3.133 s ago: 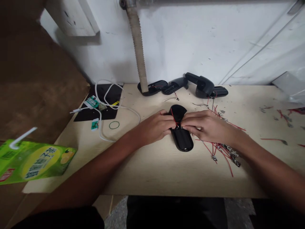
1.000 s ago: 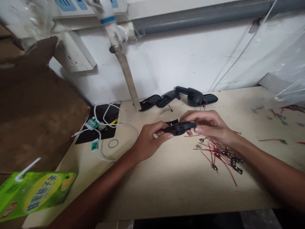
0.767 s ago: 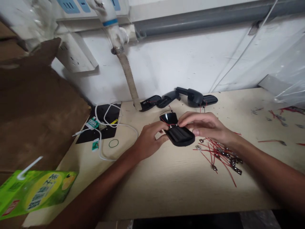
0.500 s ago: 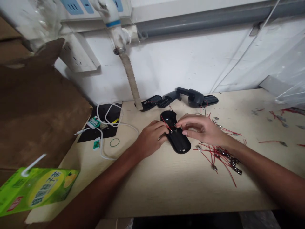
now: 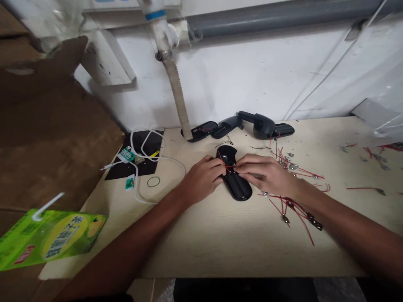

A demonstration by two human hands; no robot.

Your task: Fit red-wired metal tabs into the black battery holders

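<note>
A black oval plastic shell [image 5: 236,188] lies open side up on the pale wooden table [image 5: 220,235], with a thin red wire [image 5: 224,162] running across its middle. My left hand [image 5: 203,178] grips the shell's left edge with curled fingers. My right hand [image 5: 267,175] reaches in from the right, its fingertips pinched together over the red wire at the shell's centre. Both hands meet over the shell.
Several loose red wires with metal clips [image 5: 294,205] lie right of my right hand. More black shells [image 5: 239,125] rest along the wall. A white cable [image 5: 147,155], a black mat [image 5: 138,155], a green ring [image 5: 153,181] and a green drink carton [image 5: 50,239] sit to the left.
A second ago both hands held the shell lifted and on edge. It was turned open side up and set down on the table, and my fingers now pinch at the red wire.
</note>
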